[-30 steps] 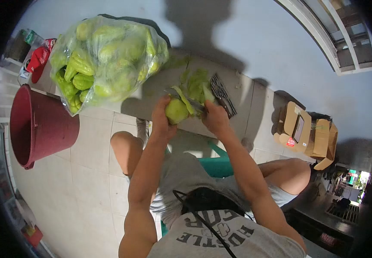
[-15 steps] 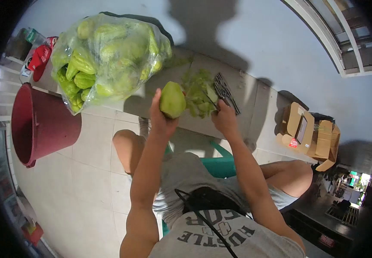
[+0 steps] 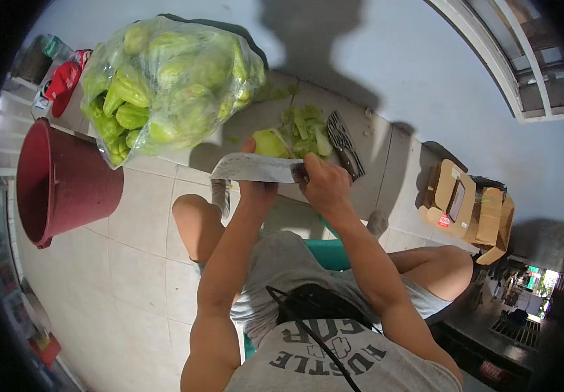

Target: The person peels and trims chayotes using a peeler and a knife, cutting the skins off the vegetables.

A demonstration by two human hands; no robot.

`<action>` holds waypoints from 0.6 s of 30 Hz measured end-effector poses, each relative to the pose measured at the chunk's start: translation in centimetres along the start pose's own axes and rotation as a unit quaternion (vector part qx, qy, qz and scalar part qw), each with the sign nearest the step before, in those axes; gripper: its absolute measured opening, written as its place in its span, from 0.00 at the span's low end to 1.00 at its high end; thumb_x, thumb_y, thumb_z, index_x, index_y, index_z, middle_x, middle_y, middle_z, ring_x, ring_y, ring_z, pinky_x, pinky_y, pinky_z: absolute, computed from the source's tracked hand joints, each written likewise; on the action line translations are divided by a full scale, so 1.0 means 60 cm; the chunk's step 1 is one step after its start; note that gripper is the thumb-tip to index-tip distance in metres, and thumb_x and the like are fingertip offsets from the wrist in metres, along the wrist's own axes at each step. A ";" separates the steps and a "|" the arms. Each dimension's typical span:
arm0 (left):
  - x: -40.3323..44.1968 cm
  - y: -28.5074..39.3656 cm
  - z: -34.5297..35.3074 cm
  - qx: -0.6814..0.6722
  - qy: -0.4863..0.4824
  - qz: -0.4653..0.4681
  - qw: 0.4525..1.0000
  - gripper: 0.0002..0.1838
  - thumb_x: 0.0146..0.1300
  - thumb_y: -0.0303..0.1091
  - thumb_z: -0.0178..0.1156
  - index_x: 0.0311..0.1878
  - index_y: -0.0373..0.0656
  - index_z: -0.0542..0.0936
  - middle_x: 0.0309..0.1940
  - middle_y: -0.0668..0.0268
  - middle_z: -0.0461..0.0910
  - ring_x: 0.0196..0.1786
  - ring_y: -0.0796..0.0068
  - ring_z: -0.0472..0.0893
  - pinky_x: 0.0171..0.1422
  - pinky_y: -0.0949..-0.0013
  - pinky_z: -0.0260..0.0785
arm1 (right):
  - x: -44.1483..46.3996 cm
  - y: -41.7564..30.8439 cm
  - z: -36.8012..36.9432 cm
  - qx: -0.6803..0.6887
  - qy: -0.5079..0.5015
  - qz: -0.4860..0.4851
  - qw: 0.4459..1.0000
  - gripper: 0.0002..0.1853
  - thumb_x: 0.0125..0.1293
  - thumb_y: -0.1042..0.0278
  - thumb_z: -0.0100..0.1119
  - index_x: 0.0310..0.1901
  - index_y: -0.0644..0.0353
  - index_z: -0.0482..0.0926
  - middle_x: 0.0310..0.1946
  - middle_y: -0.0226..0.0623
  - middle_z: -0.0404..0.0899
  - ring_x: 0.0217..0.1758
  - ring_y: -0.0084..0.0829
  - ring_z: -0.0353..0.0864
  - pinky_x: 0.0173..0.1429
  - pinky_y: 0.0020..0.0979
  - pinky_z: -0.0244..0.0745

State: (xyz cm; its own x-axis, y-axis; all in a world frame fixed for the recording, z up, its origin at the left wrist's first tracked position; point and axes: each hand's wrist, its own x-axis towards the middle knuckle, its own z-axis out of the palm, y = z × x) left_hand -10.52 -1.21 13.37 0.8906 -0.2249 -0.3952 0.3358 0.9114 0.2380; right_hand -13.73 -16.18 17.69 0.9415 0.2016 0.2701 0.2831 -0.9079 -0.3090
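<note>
My left hand is closed around a pale green, peeled-looking chayote, partly hidden behind the blade. In my right hand is a broad-bladed knife, gripped by its handle. Its blade points left, lying across in front of the chayote and over my left hand; whether it touches the fruit I cannot tell. Just beyond, a heap of green peelings lies on the tiled ledge. A black-and-white striped thing with a dark handle-like part rests right of the peelings.
A clear plastic bag full of chayotes sits at the ledge's left. Below it on the floor stands a dark red bucket. An opened cardboard box is at the right. A red cap lies far left.
My right hand has moved left and turned the knife, so its flat blade now lies across in front of the chayote. My left hand has shifted slightly right and tilted the fruit.
</note>
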 end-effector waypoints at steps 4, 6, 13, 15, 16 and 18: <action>-0.005 -0.006 -0.004 -0.004 0.017 0.009 1.000 0.19 0.69 0.47 0.55 0.52 0.43 0.74 0.46 0.63 0.78 0.49 0.65 0.79 0.57 0.58 0.73 | -0.008 0.008 0.012 -0.014 -0.017 0.082 0.996 0.13 0.54 0.68 0.67 0.32 0.59 0.69 0.22 0.43 0.78 0.26 0.48 0.81 0.30 0.44 0.74; -0.002 -0.009 -0.004 0.044 0.051 0.071 0.995 0.17 0.69 0.45 0.54 0.52 0.43 0.74 0.47 0.63 0.78 0.51 0.66 0.79 0.57 0.59 0.72 | -0.009 0.016 0.008 0.012 -0.047 0.089 0.995 0.13 0.54 0.69 0.66 0.32 0.59 0.69 0.23 0.45 0.79 0.28 0.50 0.81 0.31 0.45 0.74; 0.003 -0.008 -0.004 0.058 0.073 0.033 0.995 0.18 0.71 0.45 0.50 0.54 0.42 0.73 0.49 0.63 0.77 0.52 0.65 0.78 0.55 0.58 0.73 | -0.023 0.055 0.051 0.035 -0.089 0.094 0.991 0.12 0.59 0.65 0.63 0.39 0.59 0.72 0.26 0.48 0.81 0.30 0.52 0.83 0.33 0.49 0.77; -0.010 -0.001 0.014 0.066 0.125 0.013 0.990 0.22 0.71 0.47 0.49 0.57 0.40 0.71 0.49 0.58 0.77 0.50 0.60 0.79 0.52 0.57 0.74 | -0.040 0.098 0.082 0.017 -0.105 0.159 0.982 0.11 0.56 0.69 0.63 0.37 0.60 0.71 0.27 0.51 0.80 0.33 0.54 0.82 0.35 0.49 0.75; -0.021 0.002 0.016 0.071 0.122 0.012 0.990 0.22 0.71 0.47 0.49 0.57 0.40 0.71 0.49 0.58 0.77 0.50 0.60 0.79 0.52 0.57 0.74 | -0.045 0.113 0.081 0.000 -0.120 0.225 0.967 0.11 0.53 0.73 0.63 0.35 0.62 0.71 0.29 0.54 0.79 0.36 0.56 0.82 0.38 0.49 0.74; -0.026 0.021 0.017 0.078 0.001 0.021 0.997 0.22 0.70 0.47 0.48 0.57 0.39 0.71 0.46 0.55 0.77 0.47 0.58 0.79 0.49 0.54 0.74 | -0.074 0.135 0.061 0.039 -0.114 0.237 0.964 0.11 0.56 0.70 0.62 0.37 0.62 0.72 0.27 0.54 0.79 0.35 0.56 0.82 0.38 0.50 0.74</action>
State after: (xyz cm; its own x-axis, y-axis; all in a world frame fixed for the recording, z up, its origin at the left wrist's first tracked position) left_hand -11.18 -0.04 15.18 0.9044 -0.1870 -0.3835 0.3418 0.8555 0.3889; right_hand -14.94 -23.08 10.62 0.9817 -0.1459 -0.1224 -0.1844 -0.8889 -0.4193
